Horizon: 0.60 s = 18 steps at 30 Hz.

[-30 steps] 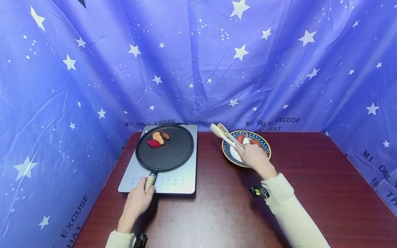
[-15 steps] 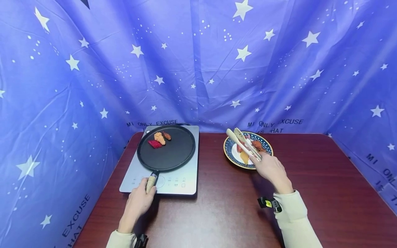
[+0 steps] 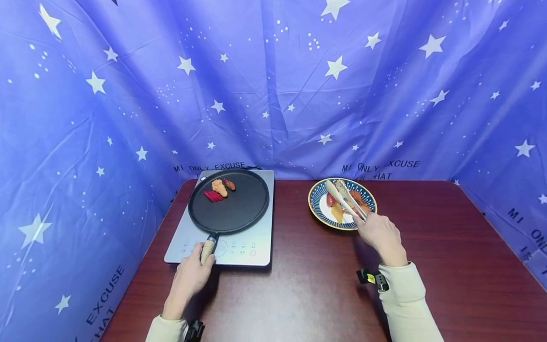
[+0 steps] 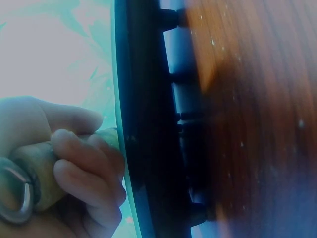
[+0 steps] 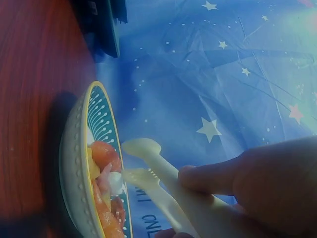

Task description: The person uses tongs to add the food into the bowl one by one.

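My left hand [image 3: 192, 275] grips the wooden handle [image 4: 42, 173] of a flat black pan [image 3: 235, 213]; a metal ring hangs at the handle's end. On the pan lie a dark red piece [image 3: 212, 196], a golden fried-looking piece [image 3: 220, 188] and a small brown piece [image 3: 229, 184]. With thumb and fingers, my right hand [image 3: 382, 237] holds cream tongs [image 5: 161, 163], their tips apart over a patterned bowl [image 3: 315, 210]. Inside it are a round red piece [image 5: 104, 153], a yellow piece [image 3: 337, 212] and other food, partly hidden behind the tongs.
Under the pan sits a silver induction cooker [image 3: 256, 254] with touch controls along its front. Both it and the bowl stand on a dark red wooden table [image 3: 295, 275]. A blue curtain [image 3: 273, 95] with white stars encloses the back and sides.
My right hand and the tongs have moved right, then the tips down over the bowl, uncovering the yellow piece. My left hand stays on the pan handle. The head view has shifted slightly.
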### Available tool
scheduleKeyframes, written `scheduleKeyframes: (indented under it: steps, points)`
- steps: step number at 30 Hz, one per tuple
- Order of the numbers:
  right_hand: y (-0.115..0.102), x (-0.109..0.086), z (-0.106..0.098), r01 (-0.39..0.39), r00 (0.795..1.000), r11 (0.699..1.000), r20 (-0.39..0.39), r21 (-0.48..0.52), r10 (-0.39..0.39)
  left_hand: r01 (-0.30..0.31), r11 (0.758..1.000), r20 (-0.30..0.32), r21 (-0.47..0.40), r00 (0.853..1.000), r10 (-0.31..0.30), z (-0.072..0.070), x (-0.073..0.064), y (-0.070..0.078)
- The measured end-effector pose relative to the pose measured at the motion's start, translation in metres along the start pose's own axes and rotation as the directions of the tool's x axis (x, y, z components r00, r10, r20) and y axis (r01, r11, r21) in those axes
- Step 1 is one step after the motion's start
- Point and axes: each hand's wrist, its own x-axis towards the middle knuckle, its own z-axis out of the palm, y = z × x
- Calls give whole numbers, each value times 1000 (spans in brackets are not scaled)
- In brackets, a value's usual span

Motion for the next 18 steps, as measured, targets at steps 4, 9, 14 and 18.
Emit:
scheduleKeyframes:
  steps: [4,9,14,18]
  points:
    - [1,-1,-3,-8,1000,1000,8,-7,8,2,1000,8,0,1000,-2,0,1,0]
    - [1,-4,-5,-14,1000,1000,15,-21,14,1,1000,1,8,1000,-1,-1,1,0]
    - [0,-4,-2,0,1000,1000,14,-17,0,3,1000,1,6,1000,-3,-1,0,1]
    - [-2,-4,-1,3,1000,1000,8,-19,-2,-1,1000,-1,3,1000,1,-1,0,2]
